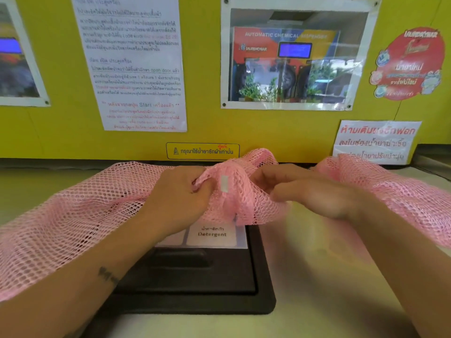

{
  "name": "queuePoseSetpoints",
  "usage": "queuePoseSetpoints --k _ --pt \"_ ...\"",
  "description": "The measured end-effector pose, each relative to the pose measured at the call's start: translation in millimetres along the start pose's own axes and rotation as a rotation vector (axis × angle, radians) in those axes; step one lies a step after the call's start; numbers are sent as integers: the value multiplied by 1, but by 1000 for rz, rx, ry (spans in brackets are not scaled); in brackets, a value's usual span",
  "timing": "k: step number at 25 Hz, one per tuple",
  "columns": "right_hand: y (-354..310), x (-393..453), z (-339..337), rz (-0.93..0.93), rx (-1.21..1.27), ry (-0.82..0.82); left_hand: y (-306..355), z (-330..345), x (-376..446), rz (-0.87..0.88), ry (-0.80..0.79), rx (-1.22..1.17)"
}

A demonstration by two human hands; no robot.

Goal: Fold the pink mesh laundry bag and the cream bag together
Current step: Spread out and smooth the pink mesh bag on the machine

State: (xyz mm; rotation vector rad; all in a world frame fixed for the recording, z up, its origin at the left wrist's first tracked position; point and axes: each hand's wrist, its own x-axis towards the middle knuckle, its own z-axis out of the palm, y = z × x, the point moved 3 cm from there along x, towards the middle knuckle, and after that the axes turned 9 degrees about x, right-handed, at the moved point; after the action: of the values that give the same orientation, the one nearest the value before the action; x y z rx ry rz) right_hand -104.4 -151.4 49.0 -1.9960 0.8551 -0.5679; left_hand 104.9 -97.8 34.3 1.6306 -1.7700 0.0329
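Both my hands bunch the pink mesh laundry bag (80, 215) over the table's (317, 276) black detergent lid (195, 276).
Left hand (180, 191) pinches a mesh fold; right hand (305, 191) is blurred, fingers curled into netting; bag ends run off-frame; I can't find the cream bag.

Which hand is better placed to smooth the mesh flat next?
Right, probably. The left hand pinches the bunched middle of the pink mesh laundry bag beside its white tag, anchoring it. The right hand looks blurred with looser fingers, near the spread-out right part.
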Motion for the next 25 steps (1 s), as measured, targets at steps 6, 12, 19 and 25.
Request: queuePoseSetpoints --k 6,12,19,25 --pt "-3 7 29 -48 -376 139 -3 0 1 56 -33 -32" --pt "-2 -2 -16 -75 -325 154 -5 -1 -6 117 -380 -61" --pt "5 -29 -55 17 381 74 11 -9 -17 236 -862 -384" --pt "39 8 -6 250 -627 4 -5 8 -7 127 -473 195"
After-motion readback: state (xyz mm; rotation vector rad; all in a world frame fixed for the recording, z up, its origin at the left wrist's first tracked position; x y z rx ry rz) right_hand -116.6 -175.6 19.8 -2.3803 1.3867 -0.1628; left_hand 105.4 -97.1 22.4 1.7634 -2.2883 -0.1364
